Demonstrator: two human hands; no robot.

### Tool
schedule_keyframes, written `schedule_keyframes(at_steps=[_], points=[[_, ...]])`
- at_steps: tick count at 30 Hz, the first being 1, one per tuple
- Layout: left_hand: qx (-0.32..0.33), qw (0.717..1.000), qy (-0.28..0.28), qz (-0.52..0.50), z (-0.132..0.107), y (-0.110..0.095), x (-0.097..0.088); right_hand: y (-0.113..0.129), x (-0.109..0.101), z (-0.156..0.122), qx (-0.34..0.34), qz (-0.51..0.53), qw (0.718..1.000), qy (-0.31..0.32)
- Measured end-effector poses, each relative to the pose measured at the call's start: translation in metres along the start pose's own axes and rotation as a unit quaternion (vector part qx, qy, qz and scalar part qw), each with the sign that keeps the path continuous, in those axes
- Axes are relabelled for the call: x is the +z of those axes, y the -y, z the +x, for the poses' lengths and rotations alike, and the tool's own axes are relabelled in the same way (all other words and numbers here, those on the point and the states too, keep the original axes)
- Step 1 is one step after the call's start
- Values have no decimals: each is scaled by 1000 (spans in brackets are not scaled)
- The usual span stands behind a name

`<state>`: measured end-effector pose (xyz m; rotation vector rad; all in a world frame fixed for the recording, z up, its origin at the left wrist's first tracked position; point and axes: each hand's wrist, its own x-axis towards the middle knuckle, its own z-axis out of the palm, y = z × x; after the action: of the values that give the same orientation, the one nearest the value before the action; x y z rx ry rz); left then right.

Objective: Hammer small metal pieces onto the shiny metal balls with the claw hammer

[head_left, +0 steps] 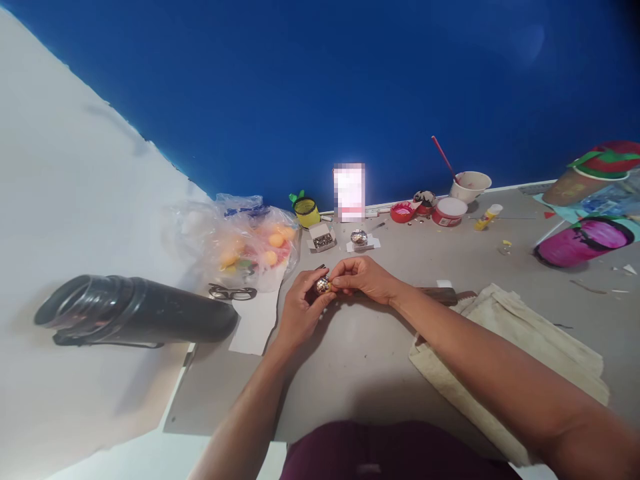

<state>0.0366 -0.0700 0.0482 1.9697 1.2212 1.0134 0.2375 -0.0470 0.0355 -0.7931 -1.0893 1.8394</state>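
Observation:
Above the grey table, my left hand (303, 303) grips a small ball covered in shiny silver pieces (323, 285), with a bit of yellow showing at its lower right side. My right hand (365, 277) has thumb and forefinger pinched together against the right side of this ball. Whatever sits between those fingertips is too small to make out. Just beyond the hands stands an open little box of small metal pieces (323, 241). To its right a second silver-covered ball (359, 237) rests on white paper.
Left are a large black cylinder (150, 310), eyeglasses (233, 292) and a plastic bag with orange balls (250, 247). A beige cloth (525, 347) lies right, by a brown-handled tool (440, 295). Paint tubs (450, 212), a glue stick (489, 217) and a pink cup (580, 243) stand farther back.

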Motion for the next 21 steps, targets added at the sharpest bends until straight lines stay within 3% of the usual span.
schedule_keyframes(at_steps=[21], points=[[18,999,-36,27,-1,0,5,2,-5,4,24,30,999,15]])
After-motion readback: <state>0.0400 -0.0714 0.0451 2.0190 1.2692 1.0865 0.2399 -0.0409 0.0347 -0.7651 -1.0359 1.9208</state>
